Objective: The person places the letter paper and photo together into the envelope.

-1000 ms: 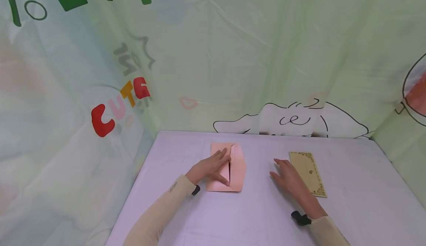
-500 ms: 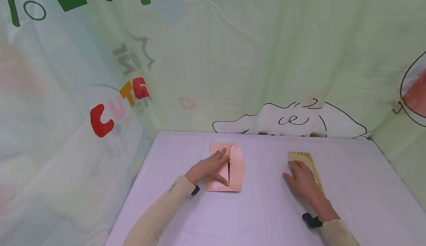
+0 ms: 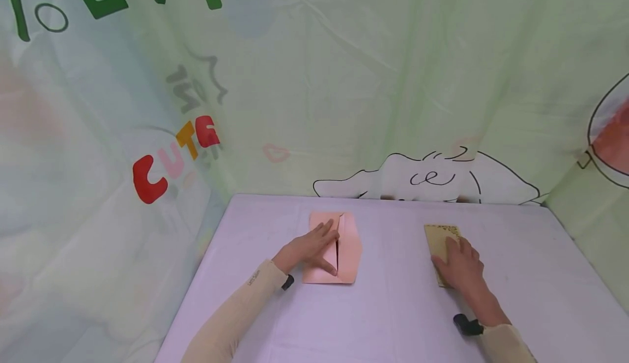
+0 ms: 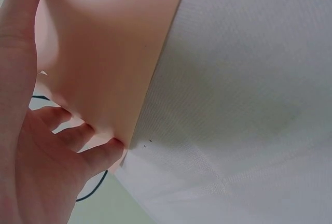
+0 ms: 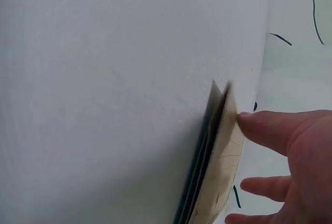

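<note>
My left hand [image 3: 312, 247] lies spread over a pink envelope [image 3: 351, 254], fingers and thumb straight on its surface. The envelope's flap points right, and a narrow dark slit runs beside the fingertips. In the left wrist view, the fingers [image 4: 104, 156] reach to the envelope's long edge [image 4: 150, 84]. My right hand [image 3: 464, 269] is over a tan card with a dark ornamental border [image 3: 436, 238], covering much of its right side. Its thumb is at the card's left edge. In the right wrist view, one fingertip [image 5: 246, 122] touches the layered card [image 5: 220, 177], and the other fingers extend close beside it.
Both things lie on a table with a pale lilac cloth [image 3: 393, 319], the envelope left of the card. A printed green and white curtain [image 3: 354, 90] stands behind the table's far edge and along its sides. Dark wrist cameras [image 3: 467, 325] sit at both cuffs.
My right hand has moved right from beside the card to over it, with the thumb now at its left edge. My left hand and the envelope have stayed in place.
</note>
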